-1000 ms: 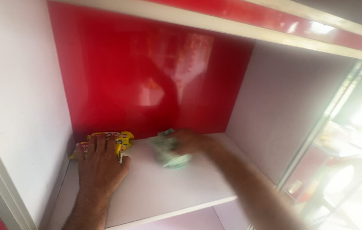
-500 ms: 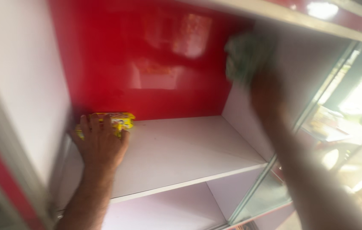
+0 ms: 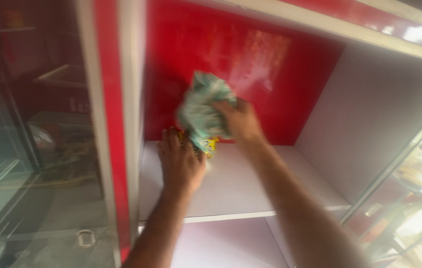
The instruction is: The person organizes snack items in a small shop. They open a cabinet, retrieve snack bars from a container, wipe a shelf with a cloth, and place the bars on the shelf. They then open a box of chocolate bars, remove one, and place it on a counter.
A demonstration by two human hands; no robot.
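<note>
Now the right hand (image 3: pixel 240 121) presses a cloth (image 3: pixel 202 110) against the red panel (image 3: pixel 290 84).

A white laminate shelf board (image 3: pixel 250 191) carries a small yellow snack packet (image 3: pixel 210 145) at its back left corner

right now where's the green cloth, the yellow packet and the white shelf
green cloth (image 3: pixel 202 110), head view, middle of the bunched fabric
yellow packet (image 3: pixel 210 146), head view, corner showing below the cloth
white shelf (image 3: pixel 250 186), head view, bare board surface
</note>
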